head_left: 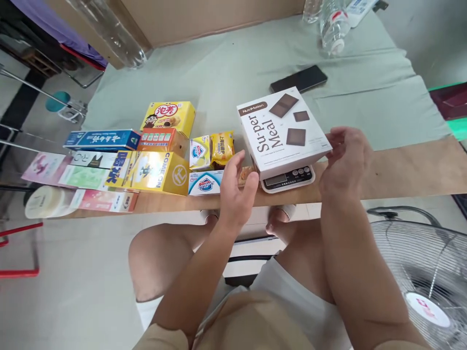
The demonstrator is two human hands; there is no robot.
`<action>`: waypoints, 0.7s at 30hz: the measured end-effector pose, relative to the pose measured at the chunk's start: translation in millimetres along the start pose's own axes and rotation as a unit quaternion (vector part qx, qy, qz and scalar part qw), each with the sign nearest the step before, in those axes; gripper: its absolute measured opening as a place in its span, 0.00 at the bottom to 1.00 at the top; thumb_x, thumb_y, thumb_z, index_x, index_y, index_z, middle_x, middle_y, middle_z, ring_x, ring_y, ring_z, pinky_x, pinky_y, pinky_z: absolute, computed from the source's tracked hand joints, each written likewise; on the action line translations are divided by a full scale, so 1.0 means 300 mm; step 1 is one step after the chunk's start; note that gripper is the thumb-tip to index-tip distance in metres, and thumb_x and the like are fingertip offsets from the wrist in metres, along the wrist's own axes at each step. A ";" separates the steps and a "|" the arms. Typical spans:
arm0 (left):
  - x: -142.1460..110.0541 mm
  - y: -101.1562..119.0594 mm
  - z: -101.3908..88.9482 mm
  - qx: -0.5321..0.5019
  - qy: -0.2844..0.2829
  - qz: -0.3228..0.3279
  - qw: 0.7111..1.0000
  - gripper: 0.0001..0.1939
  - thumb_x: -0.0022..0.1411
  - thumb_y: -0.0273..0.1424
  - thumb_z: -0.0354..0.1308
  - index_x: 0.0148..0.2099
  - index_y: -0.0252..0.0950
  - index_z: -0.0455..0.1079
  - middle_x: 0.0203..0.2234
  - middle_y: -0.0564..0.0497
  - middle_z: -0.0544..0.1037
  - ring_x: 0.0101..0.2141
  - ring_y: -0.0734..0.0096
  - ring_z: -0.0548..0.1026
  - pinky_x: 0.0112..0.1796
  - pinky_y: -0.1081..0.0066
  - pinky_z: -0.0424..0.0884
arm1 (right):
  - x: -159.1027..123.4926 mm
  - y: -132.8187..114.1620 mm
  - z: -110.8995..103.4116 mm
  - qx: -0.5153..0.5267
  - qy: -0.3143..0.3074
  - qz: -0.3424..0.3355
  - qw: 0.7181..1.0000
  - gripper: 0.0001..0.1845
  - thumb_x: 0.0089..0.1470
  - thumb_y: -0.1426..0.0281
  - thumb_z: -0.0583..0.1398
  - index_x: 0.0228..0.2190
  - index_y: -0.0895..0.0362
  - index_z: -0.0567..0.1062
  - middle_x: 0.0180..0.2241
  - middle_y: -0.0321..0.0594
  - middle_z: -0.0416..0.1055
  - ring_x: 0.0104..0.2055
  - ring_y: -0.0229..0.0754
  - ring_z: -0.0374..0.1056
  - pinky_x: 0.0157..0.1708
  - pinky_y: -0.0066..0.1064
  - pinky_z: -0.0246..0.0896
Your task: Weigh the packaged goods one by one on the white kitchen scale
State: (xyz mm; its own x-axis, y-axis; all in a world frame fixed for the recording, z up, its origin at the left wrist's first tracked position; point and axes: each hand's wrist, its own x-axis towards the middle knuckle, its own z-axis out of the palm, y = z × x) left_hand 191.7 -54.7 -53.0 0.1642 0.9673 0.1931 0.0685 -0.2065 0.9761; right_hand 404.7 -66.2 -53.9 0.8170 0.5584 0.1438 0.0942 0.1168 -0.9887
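A white "Su-per Meal" box (282,129) lies flat on a small white kitchen scale (288,179) near the table's front edge. My left hand (238,189) hovers just left of the box with fingers loosely spread and nothing in them, above a blue-and-white soap box (205,183). My right hand (346,163) hangs at the box's right edge, fingers apart and curled, close to the box but not gripping it.
Several packages lie left of the scale: a yellow "COME ON" box (160,171), a yellow snack box (170,115), a blue toothpaste box (102,140), a small yellow packet (222,147). A black phone (299,78) and a water bottle (333,26) lie behind. A floor fan (423,282) stands at the lower right.
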 end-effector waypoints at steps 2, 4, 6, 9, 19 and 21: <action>0.037 0.004 0.000 0.000 -0.020 -0.011 1.000 0.29 0.68 0.54 0.62 0.64 0.44 0.70 0.65 0.42 0.74 0.67 0.52 0.70 0.69 0.51 0.66 | 0.007 0.006 0.005 0.013 -0.015 0.031 0.999 0.13 0.60 0.59 0.54 0.34 0.52 0.74 0.37 0.42 0.75 0.41 0.46 0.76 0.37 0.39 0.67; 0.077 0.007 0.007 0.004 -0.047 -0.018 0.999 0.27 0.69 0.52 0.62 0.63 0.44 0.71 0.64 0.42 0.75 0.67 0.50 0.71 0.67 0.50 0.69 | 0.016 0.012 0.006 0.017 -0.037 0.052 0.998 0.14 0.59 0.57 0.54 0.35 0.53 0.74 0.39 0.43 0.76 0.43 0.48 0.76 0.37 0.39 0.66; 0.113 0.009 0.010 0.008 -0.079 -0.021 0.997 0.25 0.70 0.50 0.61 0.62 0.44 0.72 0.63 0.42 0.76 0.66 0.49 0.72 0.64 0.50 0.72 | 0.027 0.018 0.000 0.022 -0.042 0.061 0.997 0.15 0.57 0.57 0.56 0.35 0.53 0.75 0.39 0.45 0.77 0.45 0.50 0.77 0.38 0.40 0.67; 0.146 0.021 -0.011 0.031 -0.114 -0.029 0.993 0.26 0.70 0.51 0.59 0.62 0.43 0.71 0.63 0.41 0.76 0.67 0.47 0.71 0.65 0.48 0.71 | 0.044 0.014 -0.014 0.034 -0.006 0.065 0.997 0.12 0.54 0.59 0.58 0.33 0.54 0.75 0.42 0.47 0.77 0.48 0.51 0.78 0.43 0.42 0.68; 0.135 0.145 -0.098 0.117 -0.235 -0.092 0.960 0.30 0.72 0.49 0.51 0.66 0.36 0.66 0.68 0.38 0.71 0.68 0.45 0.68 0.69 0.46 0.63 | -0.007 -0.056 0.017 0.086 -0.103 0.136 0.981 0.13 0.56 0.59 0.59 0.36 0.51 0.80 0.36 0.36 0.78 0.42 0.44 0.75 0.44 0.41 0.67; 0.149 0.161 -0.066 0.110 -0.253 -0.056 0.960 0.26 0.72 0.48 0.52 0.62 0.37 0.69 0.63 0.39 0.76 0.64 0.46 0.72 0.65 0.48 0.68 | -0.017 -0.051 0.012 0.094 -0.118 0.138 0.979 0.13 0.52 0.60 0.62 0.39 0.50 0.79 0.39 0.34 0.78 0.46 0.45 0.74 0.45 0.42 0.68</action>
State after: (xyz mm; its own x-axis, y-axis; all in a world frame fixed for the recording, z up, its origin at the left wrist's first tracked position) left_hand 182.8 -18.5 4.7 0.5960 0.8020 -0.0400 0.3113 -0.1848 0.9322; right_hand 396.9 -67.9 -39.4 0.6409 0.7611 -0.1001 -0.2358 0.0711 -0.9692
